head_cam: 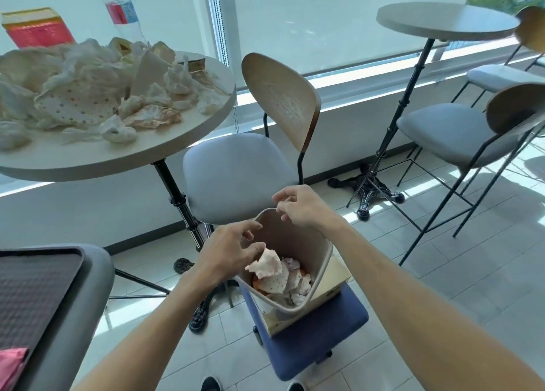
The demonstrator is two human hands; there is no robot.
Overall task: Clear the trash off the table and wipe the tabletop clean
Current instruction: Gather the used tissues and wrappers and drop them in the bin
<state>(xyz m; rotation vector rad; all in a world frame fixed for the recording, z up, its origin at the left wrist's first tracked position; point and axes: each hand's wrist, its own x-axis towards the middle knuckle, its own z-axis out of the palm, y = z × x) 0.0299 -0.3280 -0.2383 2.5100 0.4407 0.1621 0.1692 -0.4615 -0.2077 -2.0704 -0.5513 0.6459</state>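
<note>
— What's left on the table (177,131)?
— Crumpled white tissues (88,95), some dotted, heaped at ten o'clock.
— And the hands?
— Over the beige bin (321,261); left hand (233,249) and right hand (300,205) both loose-fingered, gripping nothing.

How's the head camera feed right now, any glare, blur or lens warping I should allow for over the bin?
Head view: strong backlight from the windows, with bright patches on the floor tiles; wide-angle warping bends the round table and the far chairs; the bin and both hands, left and right, are well lit, with slight softness at the fingertips.
</note>
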